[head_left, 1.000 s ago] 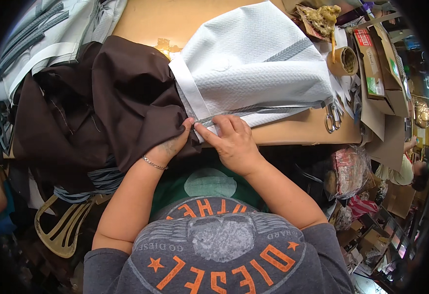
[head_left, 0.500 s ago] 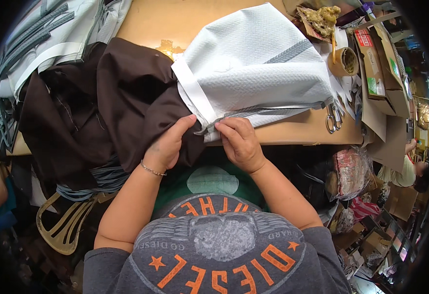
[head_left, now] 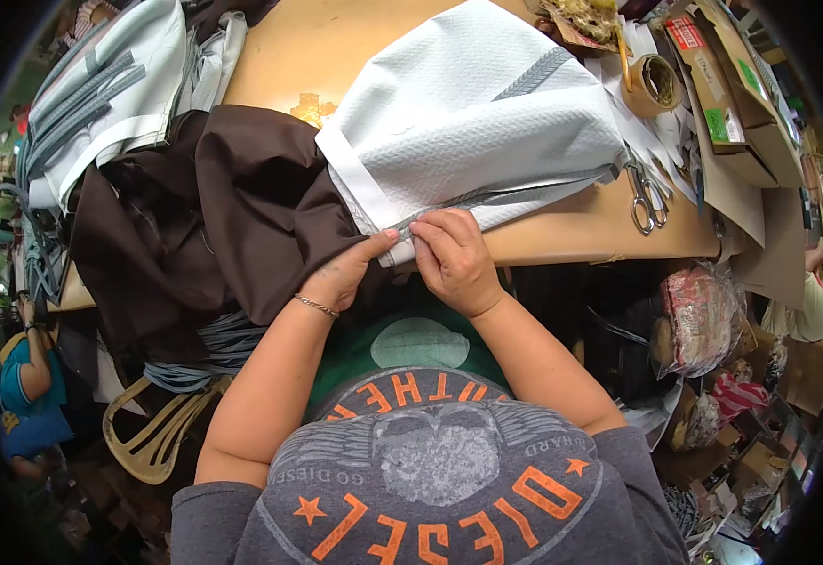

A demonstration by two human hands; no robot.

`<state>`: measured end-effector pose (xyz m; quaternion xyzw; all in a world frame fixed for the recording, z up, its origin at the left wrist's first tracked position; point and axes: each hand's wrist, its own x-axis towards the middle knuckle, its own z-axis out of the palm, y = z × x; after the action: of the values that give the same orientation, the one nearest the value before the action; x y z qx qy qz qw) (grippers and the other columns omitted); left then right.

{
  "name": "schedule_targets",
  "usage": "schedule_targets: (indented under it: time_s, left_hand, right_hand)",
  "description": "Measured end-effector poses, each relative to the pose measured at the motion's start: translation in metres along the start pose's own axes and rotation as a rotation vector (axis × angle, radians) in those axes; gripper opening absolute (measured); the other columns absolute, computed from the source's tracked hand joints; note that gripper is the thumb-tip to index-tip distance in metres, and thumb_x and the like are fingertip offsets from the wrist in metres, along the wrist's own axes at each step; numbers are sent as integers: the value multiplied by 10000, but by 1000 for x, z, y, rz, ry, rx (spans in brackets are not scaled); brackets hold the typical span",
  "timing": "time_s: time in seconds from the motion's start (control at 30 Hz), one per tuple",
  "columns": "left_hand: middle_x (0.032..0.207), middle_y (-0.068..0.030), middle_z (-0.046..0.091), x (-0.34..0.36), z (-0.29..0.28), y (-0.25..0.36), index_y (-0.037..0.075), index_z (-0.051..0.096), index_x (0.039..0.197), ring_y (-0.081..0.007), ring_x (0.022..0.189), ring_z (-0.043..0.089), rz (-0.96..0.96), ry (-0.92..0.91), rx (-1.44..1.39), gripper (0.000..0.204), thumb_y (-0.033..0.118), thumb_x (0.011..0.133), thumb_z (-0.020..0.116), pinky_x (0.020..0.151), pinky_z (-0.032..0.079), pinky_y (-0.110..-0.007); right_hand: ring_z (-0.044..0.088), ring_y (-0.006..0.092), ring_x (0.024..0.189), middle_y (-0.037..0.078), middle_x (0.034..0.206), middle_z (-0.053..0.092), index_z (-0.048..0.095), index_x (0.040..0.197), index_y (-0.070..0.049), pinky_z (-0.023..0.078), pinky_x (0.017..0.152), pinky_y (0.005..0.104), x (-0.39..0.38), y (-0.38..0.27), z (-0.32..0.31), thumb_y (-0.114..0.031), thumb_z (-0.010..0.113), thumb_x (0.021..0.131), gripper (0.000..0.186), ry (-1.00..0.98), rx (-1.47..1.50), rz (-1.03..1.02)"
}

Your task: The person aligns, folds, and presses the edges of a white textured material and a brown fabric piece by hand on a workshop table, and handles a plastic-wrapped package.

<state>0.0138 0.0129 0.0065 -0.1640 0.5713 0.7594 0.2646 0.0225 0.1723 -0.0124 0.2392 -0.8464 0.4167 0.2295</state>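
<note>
In the middle of the frame, a big piece of white cloth (head_left: pixel 468 118) is spread over the tan table (head_left: pixel 279 52), and its lower edge is being worked on by two bare hands. A gray band (head_left: pixel 515 195) is laid along that edge, and near its left end it is pinched by the thumb and pointing finger of the right hand (head_left: pixel 456 264), with the other fingers curled in. The thumb of the left hand (head_left: pixel 343 276) is laid on the same edge, just beside the right fingertips; its other fingers are mostly hidden, so it cannot be told how they are pressed. A chain bracelet (head_left: pixel 317 305) is worn on the left wrist. The left side of the white cloth is edged by a smooth white strip (head_left: pixel 355 174). Brown cloth (head_left: pixel 270 188) is bunched up left of it, touching the left hand. More white cloth pieces with gray stripes (head_left: pixel 134 89) are piled in the upper left. In the upper right, silver scissors (head_left: pixel 644 202) are set near the table's edge, below a yellowish roll (head_left: pixel 654 87), and a cardboard box (head_left: pixel 733 122) is seen farther right. A clear plastic bag (head_left: pixel 708 315) is seen below the table at the right. In the lower left, a tan chair back (head_left: pixel 162 438) is seen under bundled blue-gray strips (head_left: pixel 209 358), and a person in blue (head_left: pixel 30 377) is seen near the frame's left side.
</note>
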Motion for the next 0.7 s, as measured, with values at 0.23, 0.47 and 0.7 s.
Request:
schedule_targets:
  time_s: [0.23,0.47,0.7]
  left_hand:
    - [1120,-103,507,-3,-12,9,-6,473,1140,-197,1023,478,71,102,349,512,243,741,677,898,375,-283]
    - [1172,-129,487,-3,-32,-5,13,422,1189,-242,1096,436,273,179,853,615,225,688,709,969,309,-329]
    - [1308,-158,352,-3,-29,8,31,315,1284,-288,1232,291,484,89,925,807,282,640,731,1036,206,-341]
  right_hand:
    - [518,284,868,112,924,539,565,903,13,437,794,367,-5,4,3,11,603,676,230,-50,-93,-49]
    - [497,251,907,88,957,518,590,932,-37,443,773,346,-5,3,0,-68,599,666,268,-131,-159,-54]
    - [480,236,936,66,978,507,580,987,-15,432,782,341,-5,0,1,-99,563,671,327,-178,-282,-94]
